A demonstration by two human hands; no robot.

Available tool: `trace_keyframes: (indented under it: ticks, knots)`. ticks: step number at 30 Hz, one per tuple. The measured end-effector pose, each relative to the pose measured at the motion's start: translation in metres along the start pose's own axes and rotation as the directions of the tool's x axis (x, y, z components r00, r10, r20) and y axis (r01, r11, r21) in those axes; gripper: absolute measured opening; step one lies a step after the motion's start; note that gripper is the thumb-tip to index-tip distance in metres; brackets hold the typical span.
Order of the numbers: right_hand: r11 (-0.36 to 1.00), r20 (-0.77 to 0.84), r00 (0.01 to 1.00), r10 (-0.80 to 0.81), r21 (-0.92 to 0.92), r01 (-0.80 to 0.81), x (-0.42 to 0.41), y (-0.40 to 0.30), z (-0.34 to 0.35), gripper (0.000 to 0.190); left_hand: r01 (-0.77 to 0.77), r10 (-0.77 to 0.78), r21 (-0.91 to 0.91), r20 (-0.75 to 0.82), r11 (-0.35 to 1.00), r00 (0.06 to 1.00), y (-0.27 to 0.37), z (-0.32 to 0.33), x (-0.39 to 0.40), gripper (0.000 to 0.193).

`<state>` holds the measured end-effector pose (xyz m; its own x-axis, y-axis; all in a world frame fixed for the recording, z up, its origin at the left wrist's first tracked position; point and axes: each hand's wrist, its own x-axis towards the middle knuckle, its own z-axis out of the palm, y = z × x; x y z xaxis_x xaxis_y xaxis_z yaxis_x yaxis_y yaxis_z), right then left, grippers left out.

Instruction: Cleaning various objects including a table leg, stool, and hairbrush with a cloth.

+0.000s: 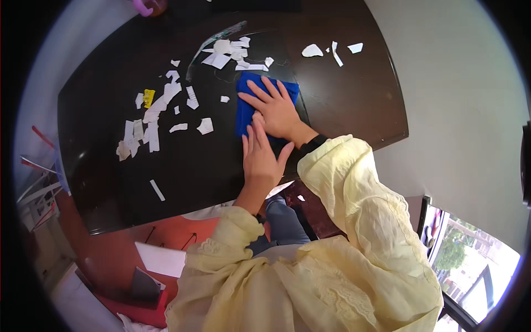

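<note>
A folded blue cloth (245, 110) lies on the dark brown tabletop (199, 166). My right hand (277, 114) rests flat on it, fingers spread and pointing up and left. Just below, my left hand (263, 159) has its fingertips at the cloth's lower edge, close to my right thumb; its own thumb stands apart. Neither hand grips anything. Past the cloth's far edge is a heap of torn white paper scraps (218, 60). More paper scraps (155, 110) are strewn to the left, with a small yellow wrapper (148, 98) among them.
A few white scraps (312, 50) lie at the table's far right. A crumpled clear plastic strip (222, 34) curves beside the heap. At the far left edge stands a cup with a pink handle (143, 8). A pale wall (448, 103) borders the right; a white sheet (161, 258) is below left.
</note>
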<state>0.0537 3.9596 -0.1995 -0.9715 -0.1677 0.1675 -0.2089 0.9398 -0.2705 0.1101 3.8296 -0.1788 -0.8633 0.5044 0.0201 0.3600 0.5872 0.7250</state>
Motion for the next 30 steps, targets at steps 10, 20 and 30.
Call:
trace_keyframes:
  ticks: [10, 20, 30]
  knots:
    - [0.969, 0.127, 0.968, 0.216, -0.153, -0.196, -0.182, 0.008, -0.041, 0.053, -0.22, 0.259, -0.14, 0.423, 0.966, 0.868, 0.054, 0.037, -0.094, 0.098]
    - [0.991, -0.033, 0.99, 0.136, -0.003, -0.136, -0.006, -0.098, 0.034, 0.05, -0.037, 0.04, 0.155, -0.014, 0.987, 0.999, -0.065, -0.055, -0.06, 0.096]
    - [0.888, 0.05, 0.895, 0.443, -0.16, -0.431, -0.128, -0.103, 0.009, 0.056, -0.222, 0.196, 0.023, 0.391, 0.975, 0.899, -0.026, -0.044, -0.107, 0.107]
